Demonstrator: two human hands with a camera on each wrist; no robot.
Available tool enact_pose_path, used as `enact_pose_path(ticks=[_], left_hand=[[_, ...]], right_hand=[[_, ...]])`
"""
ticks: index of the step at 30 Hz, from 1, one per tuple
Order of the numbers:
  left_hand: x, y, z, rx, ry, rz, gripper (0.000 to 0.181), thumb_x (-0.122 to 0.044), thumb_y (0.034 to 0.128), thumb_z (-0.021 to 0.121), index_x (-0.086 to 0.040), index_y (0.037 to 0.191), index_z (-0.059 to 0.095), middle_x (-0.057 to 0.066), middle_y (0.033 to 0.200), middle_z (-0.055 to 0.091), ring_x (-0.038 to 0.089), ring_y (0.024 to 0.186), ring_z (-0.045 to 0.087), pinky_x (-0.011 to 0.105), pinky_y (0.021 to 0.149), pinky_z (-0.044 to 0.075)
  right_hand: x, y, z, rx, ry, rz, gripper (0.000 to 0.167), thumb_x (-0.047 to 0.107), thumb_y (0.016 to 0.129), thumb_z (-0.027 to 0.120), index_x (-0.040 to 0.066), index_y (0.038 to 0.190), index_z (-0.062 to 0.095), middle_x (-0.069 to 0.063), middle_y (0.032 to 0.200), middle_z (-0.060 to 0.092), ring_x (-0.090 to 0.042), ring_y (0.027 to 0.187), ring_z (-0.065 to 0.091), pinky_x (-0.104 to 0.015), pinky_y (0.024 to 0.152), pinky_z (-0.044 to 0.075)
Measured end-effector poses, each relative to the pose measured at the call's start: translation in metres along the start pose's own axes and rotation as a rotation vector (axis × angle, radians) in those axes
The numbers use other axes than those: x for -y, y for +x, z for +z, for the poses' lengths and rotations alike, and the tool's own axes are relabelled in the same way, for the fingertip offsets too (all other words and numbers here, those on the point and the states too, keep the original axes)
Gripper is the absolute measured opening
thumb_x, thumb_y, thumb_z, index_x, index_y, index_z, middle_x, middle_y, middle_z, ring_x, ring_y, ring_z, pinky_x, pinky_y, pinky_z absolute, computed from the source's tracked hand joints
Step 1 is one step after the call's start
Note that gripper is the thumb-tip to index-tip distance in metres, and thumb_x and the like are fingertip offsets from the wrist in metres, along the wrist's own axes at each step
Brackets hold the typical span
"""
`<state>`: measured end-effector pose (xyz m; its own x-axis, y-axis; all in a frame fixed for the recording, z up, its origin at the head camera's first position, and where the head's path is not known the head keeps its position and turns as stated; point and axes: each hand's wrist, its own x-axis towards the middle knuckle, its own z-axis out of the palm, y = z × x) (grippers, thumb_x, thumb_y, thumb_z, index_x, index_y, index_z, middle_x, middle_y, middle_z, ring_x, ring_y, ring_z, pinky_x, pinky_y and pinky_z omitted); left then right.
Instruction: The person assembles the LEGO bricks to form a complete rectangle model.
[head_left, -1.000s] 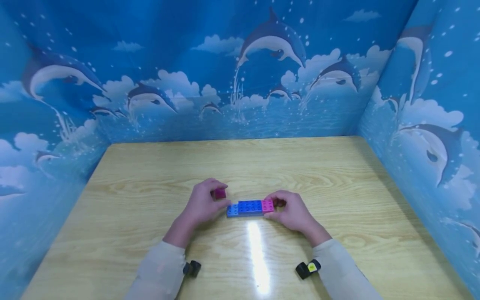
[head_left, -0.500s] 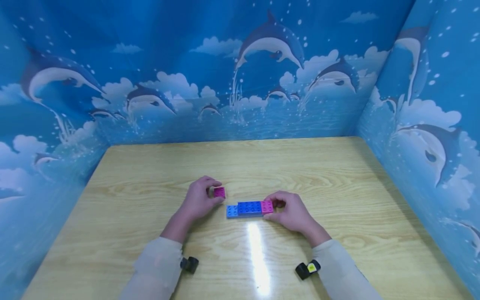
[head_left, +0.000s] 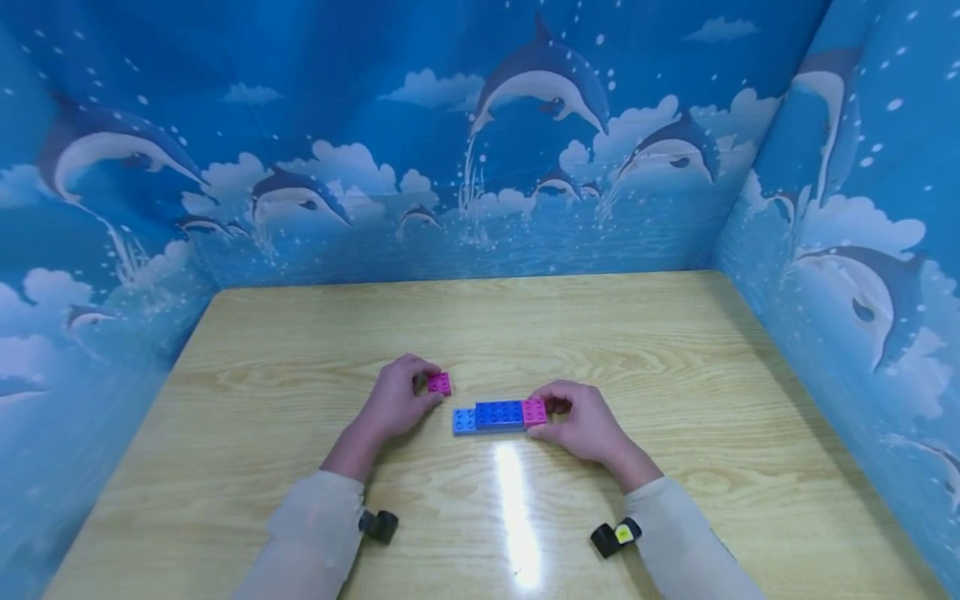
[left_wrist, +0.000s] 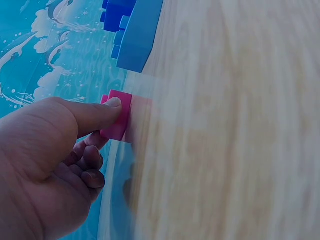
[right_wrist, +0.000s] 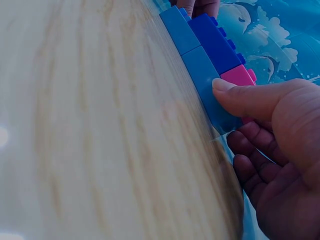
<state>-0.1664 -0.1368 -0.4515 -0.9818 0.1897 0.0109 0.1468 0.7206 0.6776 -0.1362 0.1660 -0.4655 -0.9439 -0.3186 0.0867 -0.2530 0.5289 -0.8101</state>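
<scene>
My left hand (head_left: 395,398) pinches a small pink building brick (head_left: 439,383) between thumb and fingers, its studs facing up. In the left wrist view the thumb lies flat on one side of that pink brick (left_wrist: 120,127), close to the tabletop. To its right lies a joined row of bricks: light blue ones (right_wrist: 180,31) below, with a dark blue brick (head_left: 499,413) and another pink brick (head_left: 534,412) on top. The row's left end shows bare light blue studs. My right hand (head_left: 583,422) grips the right end, its thumb against the light blue side; its fingertips behind are partly hidden.
The bricks lie on a wood-grain table (head_left: 300,333). A blue dolphin-print curtain (head_left: 360,167) stands along the table's back and sides. A black wrist device (head_left: 379,527) sits on each sleeve. A bright reflection runs down the tabletop's front middle.
My left hand has drawn back left from the row's end with the pink brick. That brick's hollow underside showed half a second ago; its studs show now. My right hand has stayed put.
</scene>
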Motion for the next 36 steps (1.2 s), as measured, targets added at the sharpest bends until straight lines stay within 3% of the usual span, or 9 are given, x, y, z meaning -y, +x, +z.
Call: enact_pose_path(ticks=[10,19,25,36], left_hand=[[-0.004,-0.004,-0.002,-0.001,-0.016,-0.022,0.036,-0.015,0.0829,0.083,-0.008,0.116,0.070,0.001,0.102,0.061,0.018,0.087,0.055,0.034,0.075,0.051],[-0.018,-0.018,-0.007,0.001,-0.085,0.030,0.034,-0.011,0.0808,0.084,-0.010,0.112,0.070,0.000,0.105,0.062,0.023,0.095,0.057,0.037,0.083,0.052],[-0.025,-0.025,-0.006,0.011,-0.090,0.058,0.032,-0.008,0.0808,0.084,-0.011,0.110,0.070,-0.002,0.096,0.059,0.023,0.086,0.054,0.035,0.073,0.049],[-0.027,-0.031,0.000,0.070,-0.098,0.081,0.031,-0.009,0.0797,0.084,-0.014,0.107,0.071,-0.004,0.091,0.058,0.020,0.081,0.052,0.035,0.069,0.049]], right_hand=[[0.000,-0.001,0.000,0.002,0.014,-0.005,0.038,0.014,0.069,0.093,0.017,0.102,0.074,0.008,0.091,0.067,-0.016,0.085,0.061,-0.035,0.076,0.053],[0.001,0.000,0.000,0.005,0.013,-0.002,0.038,0.014,0.069,0.092,0.017,0.102,0.074,0.008,0.092,0.067,-0.015,0.086,0.061,-0.035,0.078,0.054],[0.000,-0.001,0.000,0.002,0.015,0.002,0.038,0.014,0.069,0.093,0.018,0.102,0.074,0.008,0.092,0.067,-0.016,0.086,0.061,-0.035,0.077,0.054],[0.003,-0.001,0.000,0.006,0.023,0.024,0.038,0.012,0.069,0.092,0.019,0.102,0.074,0.007,0.092,0.067,-0.018,0.086,0.061,-0.037,0.078,0.053]])
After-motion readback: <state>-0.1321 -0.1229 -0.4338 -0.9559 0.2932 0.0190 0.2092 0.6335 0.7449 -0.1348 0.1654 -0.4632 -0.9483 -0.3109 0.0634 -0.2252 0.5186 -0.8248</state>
